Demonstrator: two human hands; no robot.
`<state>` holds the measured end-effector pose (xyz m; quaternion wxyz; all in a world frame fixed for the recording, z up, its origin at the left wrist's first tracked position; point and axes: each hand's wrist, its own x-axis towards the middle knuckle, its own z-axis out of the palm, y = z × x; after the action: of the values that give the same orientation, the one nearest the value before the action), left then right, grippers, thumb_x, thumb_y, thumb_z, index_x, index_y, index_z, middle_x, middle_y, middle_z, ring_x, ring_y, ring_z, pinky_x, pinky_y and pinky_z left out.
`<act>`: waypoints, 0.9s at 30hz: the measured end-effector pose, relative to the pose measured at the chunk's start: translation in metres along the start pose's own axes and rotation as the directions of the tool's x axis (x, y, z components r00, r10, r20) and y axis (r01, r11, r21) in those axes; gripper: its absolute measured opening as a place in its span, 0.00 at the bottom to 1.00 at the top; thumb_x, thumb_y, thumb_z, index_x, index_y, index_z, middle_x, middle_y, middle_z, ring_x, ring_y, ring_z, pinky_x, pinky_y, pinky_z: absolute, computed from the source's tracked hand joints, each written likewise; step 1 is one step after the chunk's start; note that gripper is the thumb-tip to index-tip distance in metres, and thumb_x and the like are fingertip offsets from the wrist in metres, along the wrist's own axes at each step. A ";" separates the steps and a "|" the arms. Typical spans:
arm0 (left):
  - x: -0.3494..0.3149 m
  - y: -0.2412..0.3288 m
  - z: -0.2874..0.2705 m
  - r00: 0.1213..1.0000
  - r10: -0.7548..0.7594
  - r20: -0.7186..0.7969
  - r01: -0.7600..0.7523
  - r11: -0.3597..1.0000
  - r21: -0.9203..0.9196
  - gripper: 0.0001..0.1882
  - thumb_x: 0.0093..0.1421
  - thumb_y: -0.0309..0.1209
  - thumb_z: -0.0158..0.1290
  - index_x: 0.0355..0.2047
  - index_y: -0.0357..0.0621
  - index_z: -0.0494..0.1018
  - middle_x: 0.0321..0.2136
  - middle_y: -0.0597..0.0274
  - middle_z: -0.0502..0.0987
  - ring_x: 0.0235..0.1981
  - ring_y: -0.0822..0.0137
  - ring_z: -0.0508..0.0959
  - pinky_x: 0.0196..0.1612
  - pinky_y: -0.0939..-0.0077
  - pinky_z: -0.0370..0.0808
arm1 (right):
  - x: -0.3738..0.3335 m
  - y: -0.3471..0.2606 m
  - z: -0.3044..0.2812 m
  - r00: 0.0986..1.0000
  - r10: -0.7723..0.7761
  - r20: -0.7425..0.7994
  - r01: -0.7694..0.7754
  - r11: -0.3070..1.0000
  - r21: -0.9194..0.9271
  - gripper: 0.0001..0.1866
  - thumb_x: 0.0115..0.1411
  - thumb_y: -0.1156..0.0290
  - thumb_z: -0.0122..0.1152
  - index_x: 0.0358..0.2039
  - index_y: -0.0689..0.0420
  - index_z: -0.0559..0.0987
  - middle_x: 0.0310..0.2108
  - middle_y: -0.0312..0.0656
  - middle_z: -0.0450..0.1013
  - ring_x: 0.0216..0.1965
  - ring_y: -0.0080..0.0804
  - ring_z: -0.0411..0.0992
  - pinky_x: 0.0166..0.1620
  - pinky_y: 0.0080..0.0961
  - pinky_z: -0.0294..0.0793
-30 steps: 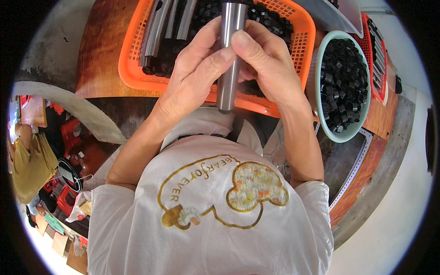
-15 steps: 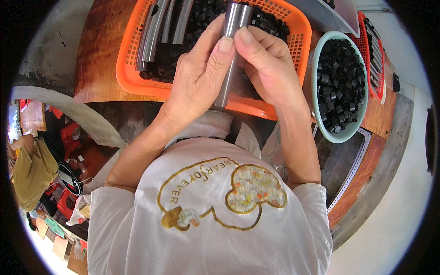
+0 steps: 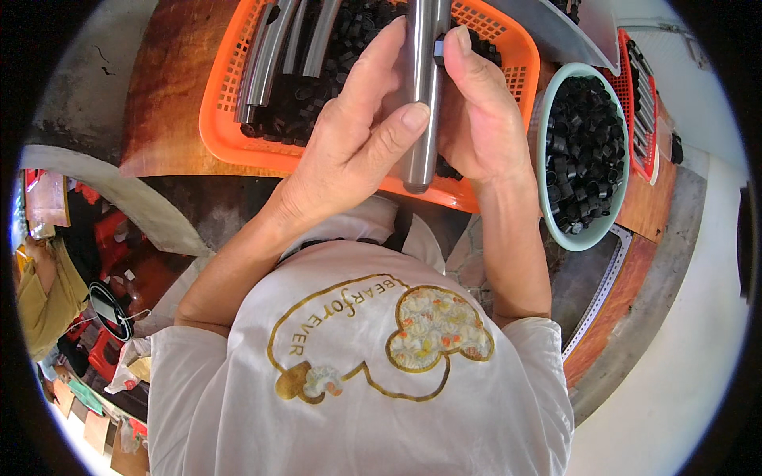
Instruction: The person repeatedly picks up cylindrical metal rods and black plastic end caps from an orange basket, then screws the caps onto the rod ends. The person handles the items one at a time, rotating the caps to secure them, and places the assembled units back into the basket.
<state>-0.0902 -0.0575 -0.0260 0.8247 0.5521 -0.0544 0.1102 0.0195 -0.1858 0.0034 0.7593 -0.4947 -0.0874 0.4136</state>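
Note:
A shiny metal tube (image 3: 420,103) stands lengthwise between my hands over the orange basket, its top cut off by the picture's edge. My left hand (image 3: 349,131) is closed on it, with the thumb across its front and the fingers partly behind it. My right hand (image 3: 486,111) cups the tube's right side. Its thumb is raised beside a small dark piece with a bluish glint (image 3: 439,49) at the tube's edge, and its other fingers are mostly hidden. Whether that dark piece is a cap or an opening I cannot tell.
The orange basket (image 3: 213,119) contains several metal tubes (image 3: 270,59) and many small black plastic pieces (image 3: 359,36). To the right stands a pale green basin (image 3: 543,151) of black pieces (image 3: 583,151). Beyond it, a red basket (image 3: 625,95) holds more tubes. Another person's sleeve (image 3: 51,297) shows far left.
The tube has shifted slightly right and turned, so the dark piece now shows on its right side. My left thumb slid lower along it; my right thumb lifted off its front.

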 end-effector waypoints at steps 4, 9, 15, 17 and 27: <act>-0.001 0.004 0.007 0.997 -0.005 -0.071 0.003 0.999 -0.037 0.44 0.74 0.33 0.50 0.77 0.40 0.32 0.67 0.50 0.62 0.63 0.63 0.69 0.62 0.69 0.68 | 0.002 0.000 0.004 1.000 -0.012 0.016 0.012 1.000 0.011 0.23 0.73 0.52 0.55 0.53 0.59 0.78 0.46 0.39 0.78 0.47 0.30 0.76 0.51 0.33 0.77; -0.001 0.009 -0.001 0.998 -0.061 -0.020 0.060 0.997 -0.046 0.46 0.73 0.29 0.52 0.77 0.41 0.31 0.64 0.52 0.67 0.59 0.67 0.72 0.57 0.75 0.71 | 0.003 -0.005 0.004 0.980 -0.005 0.198 0.001 1.000 0.022 0.21 0.73 0.55 0.55 0.53 0.60 0.78 0.47 0.40 0.78 0.47 0.30 0.76 0.52 0.32 0.76; 0.001 0.006 0.010 0.984 0.054 -0.170 -0.005 0.961 0.278 0.34 0.75 0.38 0.48 0.75 0.42 0.49 0.51 0.58 0.77 0.37 0.75 0.76 0.37 0.84 0.75 | 0.003 -0.006 0.003 0.980 -0.049 0.192 0.058 0.998 -0.041 0.20 0.74 0.56 0.53 0.50 0.62 0.80 0.40 0.43 0.80 0.41 0.31 0.78 0.49 0.31 0.78; 0.000 0.007 0.011 0.974 0.093 -0.207 0.005 0.902 0.432 0.30 0.75 0.40 0.49 0.71 0.41 0.60 0.43 0.63 0.80 0.28 0.78 0.76 0.33 0.83 0.77 | -0.002 -0.008 0.004 0.981 -0.127 0.149 0.146 0.982 -0.122 0.20 0.73 0.54 0.56 0.45 0.62 0.80 0.34 0.41 0.79 0.32 0.26 0.78 0.38 0.24 0.79; 0.003 0.006 0.001 0.975 -0.135 -0.175 0.124 0.990 -0.073 0.45 0.74 0.63 0.24 0.65 0.31 0.64 0.38 0.59 0.77 0.30 0.70 0.75 0.35 0.74 0.75 | -0.019 -0.002 0.019 0.988 0.014 0.155 0.031 0.959 -0.282 0.21 0.72 0.52 0.58 0.39 0.61 0.80 0.27 0.36 0.75 0.20 0.19 0.69 0.23 0.16 0.68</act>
<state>-0.0892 -0.0555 -0.0195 0.8484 0.5163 0.0530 0.1039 -0.0016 -0.1870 0.0196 0.6731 -0.5644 -0.2070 0.4307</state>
